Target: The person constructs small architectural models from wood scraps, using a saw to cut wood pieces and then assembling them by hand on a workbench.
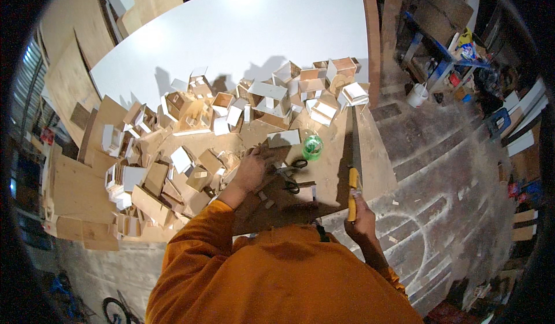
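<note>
Bench (377, 161): wood pieces (269, 93) crowd it, apparently already cut; what remains, I cannot tell.
Saw (356, 159): over the bench's right side, long axis running near to far, tip pointing away.
Right grip (362, 219): closed round the saw's handle.
Left grip (252, 169): beside the scissors (288, 178); opening and hold unclear.

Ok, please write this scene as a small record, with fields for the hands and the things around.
Right hand: holds the saw by its yellow handle
Blade: points away from the person
Left hand: left of the scissors; grip unclear
Beyond scissors: green container
Table: many small wooden pieces, some with white faces
Floor, right: white bucket
</note>
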`<control>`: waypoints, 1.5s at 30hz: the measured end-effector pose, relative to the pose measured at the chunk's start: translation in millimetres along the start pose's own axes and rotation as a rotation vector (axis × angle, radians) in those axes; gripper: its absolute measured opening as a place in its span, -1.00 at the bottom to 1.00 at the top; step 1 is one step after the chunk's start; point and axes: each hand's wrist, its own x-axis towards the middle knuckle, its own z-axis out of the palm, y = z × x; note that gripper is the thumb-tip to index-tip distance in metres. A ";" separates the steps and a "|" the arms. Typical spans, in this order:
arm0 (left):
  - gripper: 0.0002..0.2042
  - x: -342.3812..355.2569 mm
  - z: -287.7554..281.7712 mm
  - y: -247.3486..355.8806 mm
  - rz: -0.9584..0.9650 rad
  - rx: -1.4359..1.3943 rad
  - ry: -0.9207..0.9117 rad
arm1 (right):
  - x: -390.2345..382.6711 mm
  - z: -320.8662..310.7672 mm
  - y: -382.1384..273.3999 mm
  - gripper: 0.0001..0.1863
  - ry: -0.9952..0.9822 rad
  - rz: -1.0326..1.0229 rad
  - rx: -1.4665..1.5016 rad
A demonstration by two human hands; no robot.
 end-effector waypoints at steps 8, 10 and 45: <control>-0.60 -4.2 1.4 -0.5 -0.067 -0.056 -0.018 | -5.7 -14.4 9.2 -0.28 0.059 0.265 0.430; -0.64 -3.9 3.7 -0.1 -0.038 -0.006 0.032 | -6.3 -13.9 15.9 -0.28 0.059 0.321 0.449; -0.92 -2.8 -2.3 55.4 -0.877 -1.648 0.574 | -3.3 -11.5 38.5 -0.25 0.130 0.197 0.512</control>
